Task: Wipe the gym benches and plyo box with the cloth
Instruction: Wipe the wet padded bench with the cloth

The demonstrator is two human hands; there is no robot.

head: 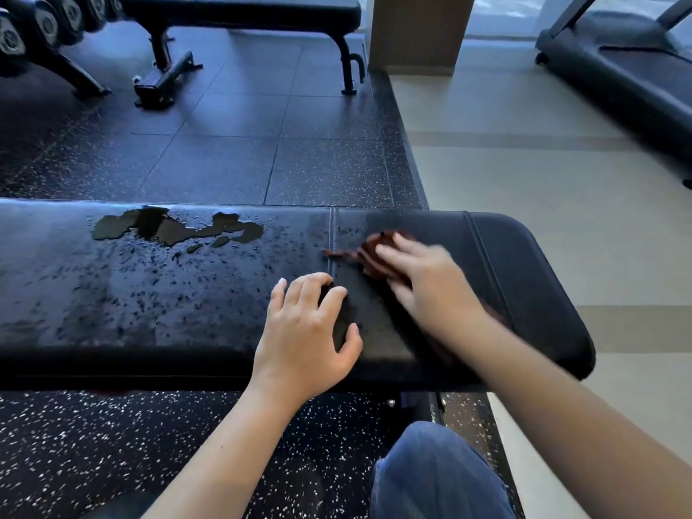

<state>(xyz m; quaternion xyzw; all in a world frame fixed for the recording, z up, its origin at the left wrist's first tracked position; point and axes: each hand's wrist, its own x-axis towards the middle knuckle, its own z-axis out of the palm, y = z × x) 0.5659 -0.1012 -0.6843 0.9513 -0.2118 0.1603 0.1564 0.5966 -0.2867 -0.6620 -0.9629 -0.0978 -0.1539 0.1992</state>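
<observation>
On the near bench (149, 305), the right hand (423, 282) presses the brown cloth (376, 252) flat under mostly straight, blurred fingers just right of the seam, while the left hand (307, 335) rests beside it on loosely bent fingertips, holding nothing, a puddle (168, 230) far left.

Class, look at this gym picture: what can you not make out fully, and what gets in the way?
Head view:
cloth: mostly hidden under the blurred right hand.
near bench: left end cut off by the picture's edge.
dumbbells: cut off at the top left corner.
tan block: top cut off; box or pillar unclear.
</observation>
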